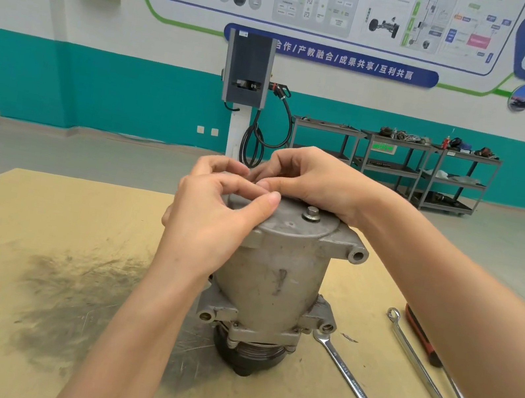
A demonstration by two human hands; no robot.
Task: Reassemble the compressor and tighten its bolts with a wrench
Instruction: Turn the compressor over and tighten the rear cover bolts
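Observation:
A grey metal compressor (271, 280) stands upright on the wooden table (40, 231), pulley end down. One bolt (312, 214) sticks up from its top cover. My left hand (216, 219) and my right hand (309, 179) meet over the far left of the top cover, fingers curled and pinching something small that the fingers hide. Two wrenches lie on the table to the right: a combination wrench (358, 388) and a ring wrench (420, 367).
A screwdriver with a red and black handle (422, 336) lies partly under my right forearm at the table's right edge. A dark oily stain (70, 298) covers the table left of the compressor. Shelving carts (395, 165) and a charging post (247, 71) stand by the far wall.

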